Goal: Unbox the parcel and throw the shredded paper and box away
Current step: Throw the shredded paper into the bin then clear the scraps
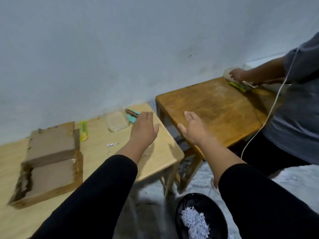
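A brown cardboard box (50, 161) lies with its flaps spread on the light wooden table (96, 152) at the left. A few white paper scraps (112, 144) lie on the table beside it. White shredded paper (195, 223) sits inside a black bin (202, 200) on the floor at the bottom right. My left hand (144, 130) hovers over the table's right end, fingers apart, holding nothing. My right hand (193, 128) is raised over the gap between the two tables, open and empty.
A clear plastic container (116, 121), a green utility knife (84, 131) and teal-handled scissors (133, 115) lie near the wall. A darker wooden table (215, 107) stands at the right, where another person (296, 104) handles items. A white cable (269, 116) hangs there.
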A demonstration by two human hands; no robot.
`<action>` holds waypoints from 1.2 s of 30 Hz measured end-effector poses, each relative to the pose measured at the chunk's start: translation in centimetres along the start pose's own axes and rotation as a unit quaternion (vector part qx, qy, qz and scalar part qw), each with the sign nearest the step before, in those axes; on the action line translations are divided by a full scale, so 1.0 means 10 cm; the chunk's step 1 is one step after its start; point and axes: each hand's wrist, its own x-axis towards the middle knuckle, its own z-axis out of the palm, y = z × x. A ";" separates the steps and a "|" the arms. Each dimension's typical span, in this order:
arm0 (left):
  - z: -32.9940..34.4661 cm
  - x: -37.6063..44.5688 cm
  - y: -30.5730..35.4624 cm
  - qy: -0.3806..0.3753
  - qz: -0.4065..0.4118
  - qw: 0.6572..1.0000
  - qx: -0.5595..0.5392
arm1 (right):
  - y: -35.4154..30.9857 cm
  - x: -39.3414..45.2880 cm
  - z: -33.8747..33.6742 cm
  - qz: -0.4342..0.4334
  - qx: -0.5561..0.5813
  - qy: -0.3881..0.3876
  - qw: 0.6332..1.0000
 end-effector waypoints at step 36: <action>1.30 -0.39 -2.19 -0.098 -0.124 0.986 -0.056 | -0.98 1.20 2.67 -0.254 0.112 -0.152 0.949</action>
